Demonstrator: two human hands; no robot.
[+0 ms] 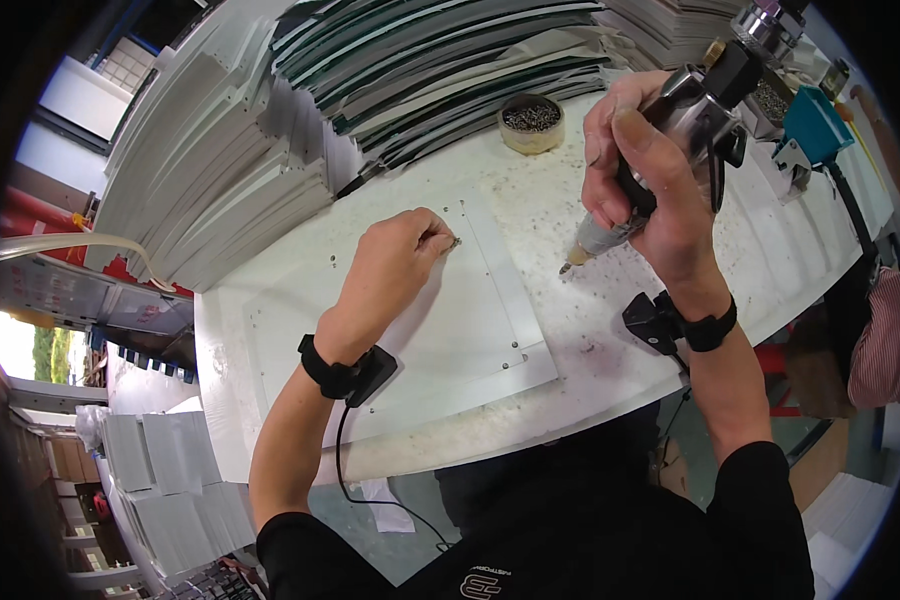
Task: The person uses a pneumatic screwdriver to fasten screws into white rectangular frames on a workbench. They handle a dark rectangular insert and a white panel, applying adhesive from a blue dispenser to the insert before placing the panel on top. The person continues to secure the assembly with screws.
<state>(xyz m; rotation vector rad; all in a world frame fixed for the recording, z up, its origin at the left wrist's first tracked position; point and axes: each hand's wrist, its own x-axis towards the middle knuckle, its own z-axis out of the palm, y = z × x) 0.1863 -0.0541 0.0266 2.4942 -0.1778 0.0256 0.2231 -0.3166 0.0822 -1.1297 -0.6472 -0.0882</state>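
The right hand (pixel 638 175) is clenching around the body of a pneumatic screwdriver (pixel 670 150), fingers wrapped fully, thumb lying along the top. The tool is tilting, its bit tip (pixel 566 267) pointing toward 7 o'clock and hovering just above the white panel's right edge, not touching it as far as I can tell.

The left hand (pixel 395 262) is pinching a small screw (pixel 454 241) between thumb and fingertips, the remaining fingers curled under. The screw is sitting at the hand's 2 o'clock, just over the white panel (pixel 470 340) near a row of small holes. The panel is lying flat on the workbench (pixel 610 340), at centre of view.

Both wrists are wearing black straps with small black units; a cable is hanging from the left one.

At 12 o'clock from the left hand, a round tin of screws (pixel 531 121) is standing on the bench. Stacks of white sheet panels (pixel 220 170) are piling up from 10 to 12 o'clock. A teal fixture (pixel 815 125) is sitting at 2 o'clock.
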